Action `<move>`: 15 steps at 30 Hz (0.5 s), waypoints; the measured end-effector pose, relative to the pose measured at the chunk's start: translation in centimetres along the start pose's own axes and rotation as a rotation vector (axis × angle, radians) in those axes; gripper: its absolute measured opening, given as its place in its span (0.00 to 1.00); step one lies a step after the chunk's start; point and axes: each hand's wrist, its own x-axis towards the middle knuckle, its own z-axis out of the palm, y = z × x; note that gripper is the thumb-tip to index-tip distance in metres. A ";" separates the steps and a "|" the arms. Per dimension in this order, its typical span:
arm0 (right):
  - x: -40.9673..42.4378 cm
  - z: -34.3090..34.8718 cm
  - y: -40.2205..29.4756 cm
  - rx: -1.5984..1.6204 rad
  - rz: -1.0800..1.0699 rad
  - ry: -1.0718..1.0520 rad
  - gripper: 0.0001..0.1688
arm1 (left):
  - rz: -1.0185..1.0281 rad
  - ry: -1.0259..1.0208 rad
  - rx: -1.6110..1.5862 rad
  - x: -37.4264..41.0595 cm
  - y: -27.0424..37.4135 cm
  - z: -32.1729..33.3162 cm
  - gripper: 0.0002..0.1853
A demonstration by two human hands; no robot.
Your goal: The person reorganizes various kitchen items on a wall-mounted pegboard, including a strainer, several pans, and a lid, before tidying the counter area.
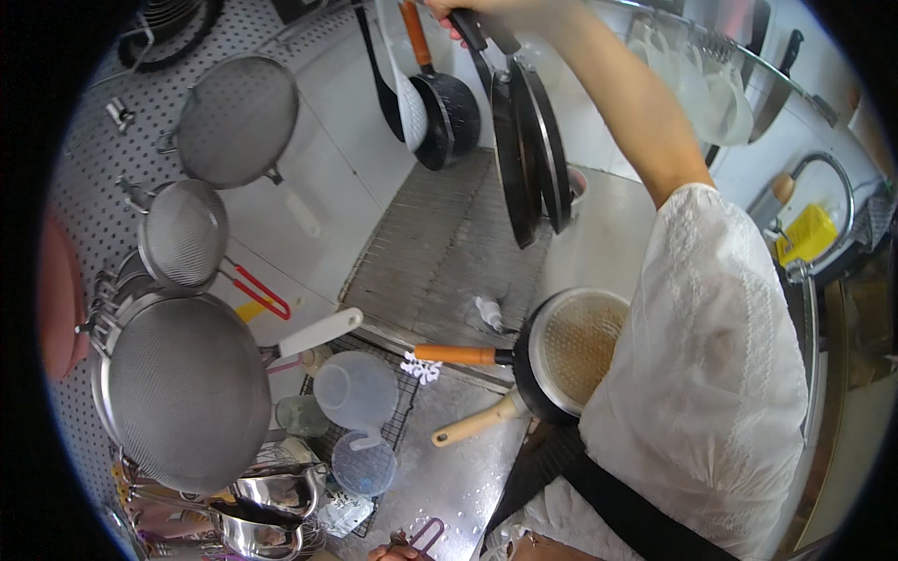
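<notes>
At the top edge, my right hand (477, 10) grips a black handle above two dark frying pans (530, 154), which hang upright side by side. Part of that hand is cut off by the frame. My left hand (394, 552) shows only partly at the bottom edge, fingers closed on a utensil with a purple loop handle (429, 534); its other end is hidden. Left of the pans hang a small black saucepan (459, 116) with an orange handle, a white slotted spoon (412, 116) and a black ladle (386, 105).
Mesh strainers (186, 393) hang from a pegboard (147, 105) at left. A saucepan with a perforated insert (575, 343) stands near my sleeve, its orange handle jutting left. Plastic jugs (354, 389) rest on a black wire rack. Knives (775, 98) and a tap (849, 189) are at right.
</notes>
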 end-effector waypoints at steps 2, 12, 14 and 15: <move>-1.8 -0.5 -1.2 -0.061 0.022 -0.061 0.07 | -0.036 0.015 0.109 0.1 0.2 -0.2 0.08; -9.7 2.8 -5.7 0.152 -0.057 -0.561 0.23 | -0.176 -0.115 -0.268 0.9 2.0 2.5 0.09; -9.9 4.1 -6.5 0.337 -0.092 -0.633 0.23 | -0.131 -0.159 -0.362 1.4 2.3 3.3 0.07; -10.0 4.5 -7.2 0.273 -0.164 -0.605 0.23 | -0.103 -0.167 -0.430 1.5 2.5 3.5 0.07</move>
